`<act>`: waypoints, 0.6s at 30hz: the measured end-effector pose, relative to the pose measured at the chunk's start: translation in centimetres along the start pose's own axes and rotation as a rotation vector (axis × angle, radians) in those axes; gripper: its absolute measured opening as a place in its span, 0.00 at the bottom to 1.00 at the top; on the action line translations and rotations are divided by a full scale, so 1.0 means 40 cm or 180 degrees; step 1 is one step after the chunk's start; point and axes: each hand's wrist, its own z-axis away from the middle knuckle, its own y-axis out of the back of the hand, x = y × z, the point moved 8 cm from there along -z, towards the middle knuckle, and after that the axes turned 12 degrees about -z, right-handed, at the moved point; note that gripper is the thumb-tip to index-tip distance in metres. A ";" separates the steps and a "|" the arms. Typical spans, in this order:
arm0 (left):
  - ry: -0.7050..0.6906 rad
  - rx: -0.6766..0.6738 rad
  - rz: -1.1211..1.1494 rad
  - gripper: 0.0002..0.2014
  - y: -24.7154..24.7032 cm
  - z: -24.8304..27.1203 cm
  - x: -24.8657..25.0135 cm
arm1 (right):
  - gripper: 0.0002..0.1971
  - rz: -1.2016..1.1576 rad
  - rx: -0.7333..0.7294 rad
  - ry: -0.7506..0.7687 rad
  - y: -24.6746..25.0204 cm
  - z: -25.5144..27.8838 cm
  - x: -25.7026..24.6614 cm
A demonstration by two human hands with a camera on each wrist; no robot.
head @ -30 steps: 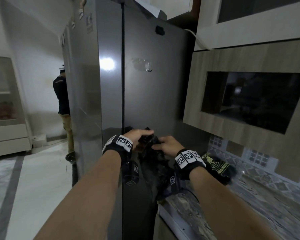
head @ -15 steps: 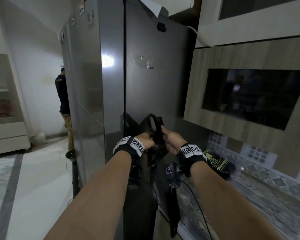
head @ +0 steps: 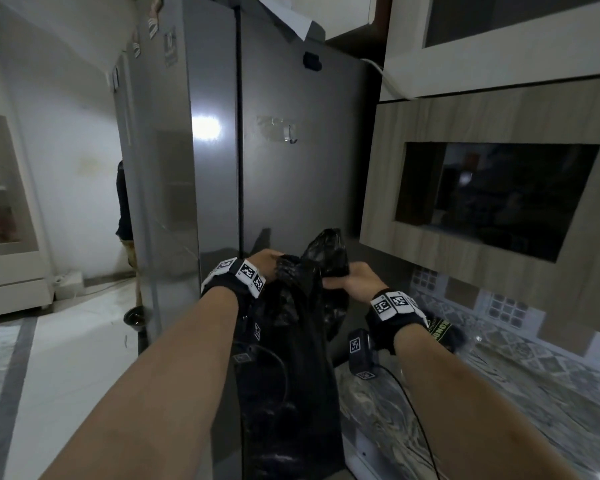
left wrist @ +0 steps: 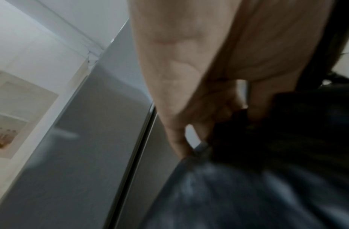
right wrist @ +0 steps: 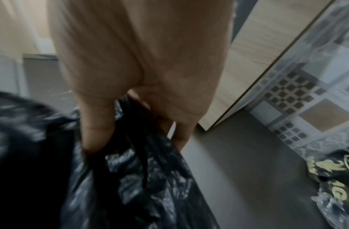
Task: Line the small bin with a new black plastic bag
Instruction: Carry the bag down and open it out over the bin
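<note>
The black plastic bag (head: 291, 341) is now coming open and hanging long between the two forearms, where half a second ago it was a narrow twisted strip held up in front of the refrigerator (head: 284, 168), and a second ago only a small dark wad between the fingers. The left hand (head: 267, 263) is clenching a bunched fistful of the bag's top edge, and the left wrist view is showing its fingers (left wrist: 189, 124) curled into the dark film. The right hand (head: 354, 278) is pinching the other side of the top edge, with a puffed loop of plastic standing up above it; the right wrist view is showing the thumb and fingers (right wrist: 97, 131) closing on gathered, crinkled folds. The hands are drawing slightly apart, so the mouth appears to be spreading, though whether the two layers are truly separating cannot be told from here. The body of the bag is dropping down past the edge of the marbled countertop (head: 499, 410), beside the refrigerator. The small bin is not appearing in any view, so the bag is well short of being fitted; this looks like the unfolding stage, with opening the mouth and carrying it to the bin yet to come. A printed black-and-gold packet (right wrist: 336, 175) is lying on the countertop just behind the right wrist.
</note>
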 end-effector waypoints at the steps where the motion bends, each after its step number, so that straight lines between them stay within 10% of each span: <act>1: -0.0079 0.0075 0.0074 0.13 0.009 -0.009 0.003 | 0.13 0.0012 0.0176 0.0080 0.003 -0.008 -0.002; 9: 0.0145 0.2735 0.0642 0.09 0.174 0.151 0.014 | 0.18 -0.0075 0.1223 0.0024 0.053 -0.046 0.013; 15: 0.1081 0.1113 0.0208 0.54 -0.070 0.109 -0.088 | 0.15 -0.0427 0.0745 0.0168 -0.028 -0.048 -0.022; 18: 0.0447 -0.0172 0.1473 0.46 -0.218 0.070 -0.053 | 0.14 -0.0386 0.0408 0.0091 -0.056 -0.032 -0.035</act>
